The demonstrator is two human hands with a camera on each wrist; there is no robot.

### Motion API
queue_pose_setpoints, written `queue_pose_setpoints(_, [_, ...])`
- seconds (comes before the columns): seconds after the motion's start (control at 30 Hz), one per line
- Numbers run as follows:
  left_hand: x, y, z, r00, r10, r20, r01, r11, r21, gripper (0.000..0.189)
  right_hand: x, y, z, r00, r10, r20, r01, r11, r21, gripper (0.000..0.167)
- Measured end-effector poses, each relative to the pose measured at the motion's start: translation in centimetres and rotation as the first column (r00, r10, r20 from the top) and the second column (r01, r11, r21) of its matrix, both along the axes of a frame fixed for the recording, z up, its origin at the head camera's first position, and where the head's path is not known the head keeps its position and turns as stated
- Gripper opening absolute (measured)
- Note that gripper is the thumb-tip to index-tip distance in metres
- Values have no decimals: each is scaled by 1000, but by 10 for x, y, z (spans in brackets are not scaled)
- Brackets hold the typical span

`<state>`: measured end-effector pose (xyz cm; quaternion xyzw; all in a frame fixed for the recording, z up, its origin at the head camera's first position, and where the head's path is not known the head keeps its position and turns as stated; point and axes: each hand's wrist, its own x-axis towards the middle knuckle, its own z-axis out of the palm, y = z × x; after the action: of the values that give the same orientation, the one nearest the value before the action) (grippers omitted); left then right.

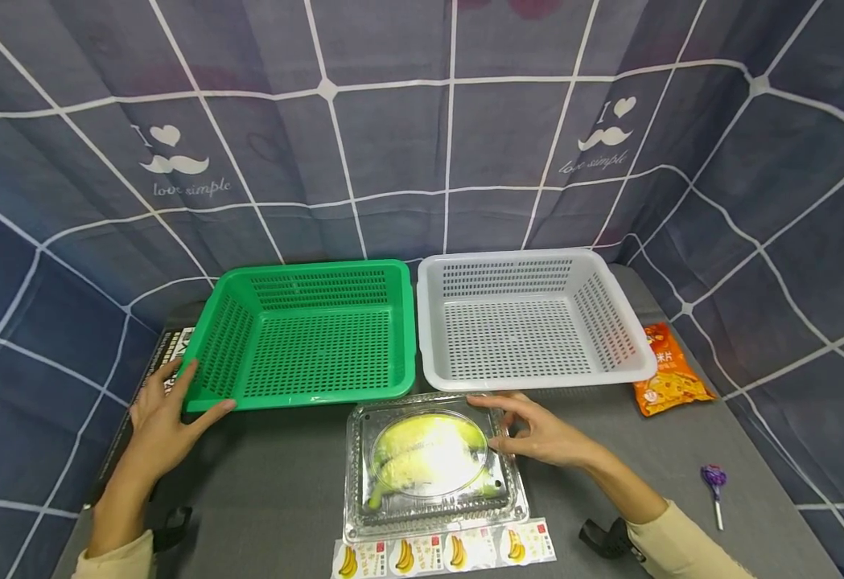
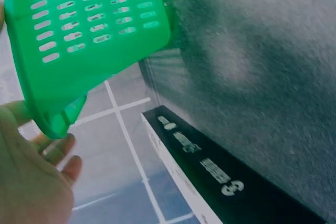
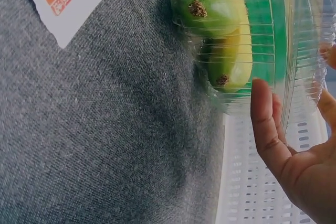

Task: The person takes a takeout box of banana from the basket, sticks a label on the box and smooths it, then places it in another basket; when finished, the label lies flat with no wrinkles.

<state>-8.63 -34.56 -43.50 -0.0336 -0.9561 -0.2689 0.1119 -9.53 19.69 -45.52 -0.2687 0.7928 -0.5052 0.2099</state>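
Observation:
In the head view my left hand (image 1: 157,426) is at the front left corner of a green plastic basket (image 1: 302,400), fingers spread along its rim. The left wrist view shows relaxed fingers (image 2: 56,153) beside that corner. My right hand (image 1: 537,430) holds the back right part of a clear plastic clamshell box (image 1: 360,515), thumb on its right side and index finger at the back edge. Its lid is down over green-yellow bananas (image 1: 400,450). In the right wrist view, two dark-tipped fruit ends (image 3: 223,80) press near the box wall.
A white basket (image 1: 537,378) stands right of the green one. An orange snack bag (image 1: 671,374) and a purple lollipop (image 1: 714,478) lie at the right. A strip of banana stickers (image 1: 443,553) lies in front of the box. A black box (image 2: 210,169) is at the left edge.

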Motion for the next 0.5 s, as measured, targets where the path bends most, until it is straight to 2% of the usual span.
queue_pose_setpoints(0.1, [5, 0, 0, 999, -18, -36, 18, 1000, -4, 84, 0, 1, -3, 1000, 4, 6, -4, 1000, -18, 60])
queue_pose_setpoints(0.27, [18, 8, 5, 996, -65, -59, 66, 998, 15, 82, 4, 4, -6, 1000, 8, 18, -8, 1000, -20, 58])
queue_pose_setpoints(0.5, [43, 34, 13, 984, -119, -132, 131, 987, 93, 82, 0, 2, -4, 1000, 6, 13, -6, 1000, -27, 58])
